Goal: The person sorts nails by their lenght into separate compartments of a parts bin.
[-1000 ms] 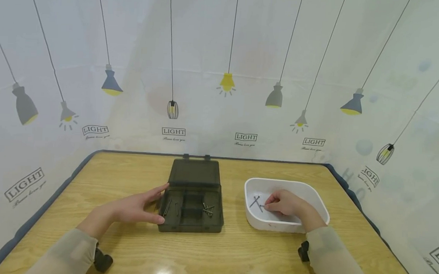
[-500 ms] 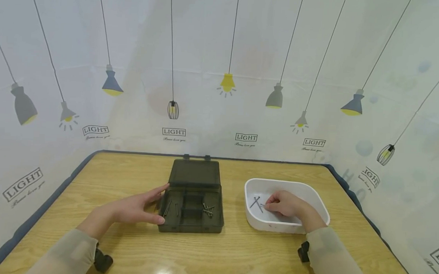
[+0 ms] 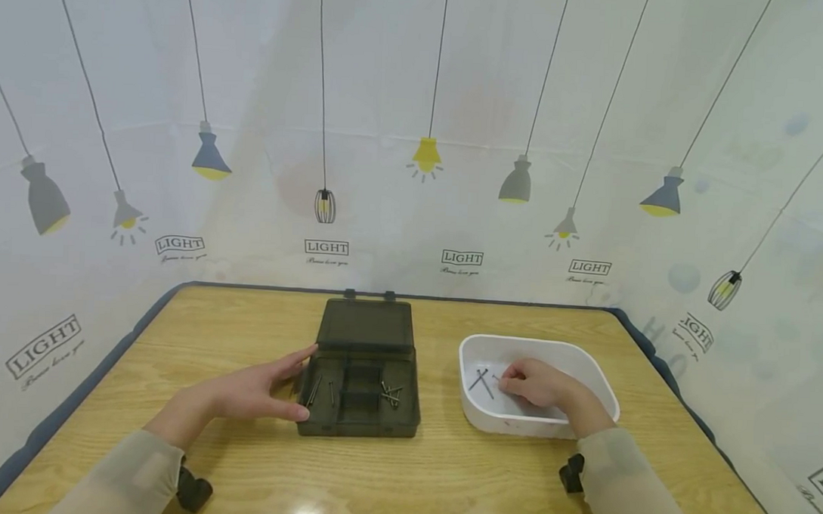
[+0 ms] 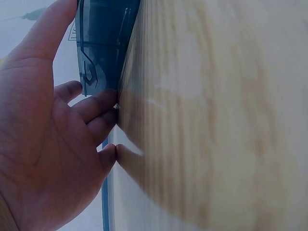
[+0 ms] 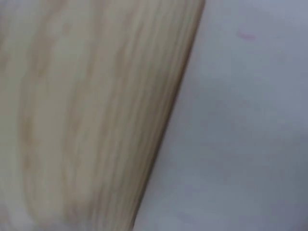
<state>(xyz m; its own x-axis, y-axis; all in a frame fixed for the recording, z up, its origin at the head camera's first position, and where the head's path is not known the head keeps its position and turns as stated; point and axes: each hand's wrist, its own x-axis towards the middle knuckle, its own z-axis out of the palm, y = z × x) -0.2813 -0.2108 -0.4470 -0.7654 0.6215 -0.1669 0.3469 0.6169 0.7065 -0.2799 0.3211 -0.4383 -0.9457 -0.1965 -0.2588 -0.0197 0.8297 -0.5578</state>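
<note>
A dark see-through plastic organizer box (image 3: 358, 429) stands with its lid (image 3: 365, 323) raised. Slim metal screws lie in its left compartment (image 3: 314, 391) and in its right one (image 3: 391, 395). My left hand (image 3: 250, 391) rests against the box's left side, thumb and fingers spread along the edge; the left wrist view shows the same hand (image 4: 53, 130) with its fingertips on the table. Inside a white tub (image 3: 514, 425) my right hand (image 3: 539, 382) pinches a screw (image 3: 496, 377), mostly hidden by the fingers. Loose screws (image 3: 480, 382) lie beside it on the tub's floor.
The wooden table (image 3: 403, 484) runs back to a wall covering (image 3: 386, 211) printed with hanging lamps. The tub's outer wall (image 5: 231, 120) fills much of the right wrist view, hiding the right hand there.
Inside the tub, my right fingers have shifted slightly to the right, and a screw's end now shows at their tips. The left hand and the box have stayed where they were.
</note>
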